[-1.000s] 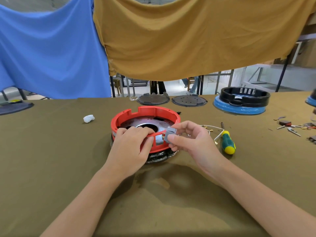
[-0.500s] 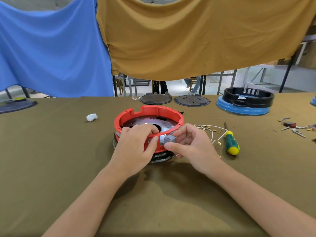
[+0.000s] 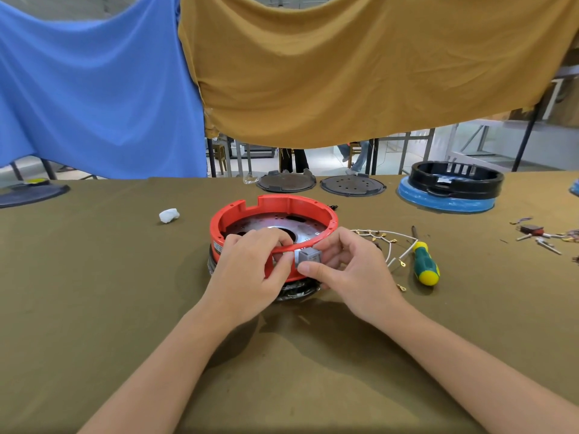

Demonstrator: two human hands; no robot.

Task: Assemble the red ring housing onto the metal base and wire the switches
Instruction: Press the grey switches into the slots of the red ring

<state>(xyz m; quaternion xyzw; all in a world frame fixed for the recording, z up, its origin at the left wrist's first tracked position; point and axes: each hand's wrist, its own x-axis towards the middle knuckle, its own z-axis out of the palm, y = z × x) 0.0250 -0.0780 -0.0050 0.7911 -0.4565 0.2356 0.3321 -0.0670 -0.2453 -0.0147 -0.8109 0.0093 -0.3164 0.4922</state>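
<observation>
Olive-green cloth-covered table [image 3: 94, 308] carries everything. Red plastic ring housing [image 3: 273, 204] sits flat at table centre, open side up, axis vertical, on top of the round perforated metal base plate [image 3: 308, 228]; notched part of the rim faces away from the person, near wall faces the hands. No long axis on the ring itself, it's round.

Left hand [image 3: 250, 270] grips the near rim: fingers curled over the top edge into the ring, thumb on the outer wall. Right hand [image 3: 347, 270] pinches a small grey square switch block [image 3: 309, 255] between thumb and fingers, held against the outside of the near wall, one square face toward the camera. Can't tell whether it is seated in the wall opening.

Versus 1 s ago: switch was held slightly above and right of the rim, now lower and tight against the wall. Left hand's grip looks unchanged. Ring and base same spot.

Right of the ring: white wire harness with gold ring terminals [image 3: 383, 239], then a green and yellow-handled screwdriver [image 3: 424, 264], shaft pointing away from the person. Small white crumpled wad [image 3: 169, 215] left of the ring.
</observation>
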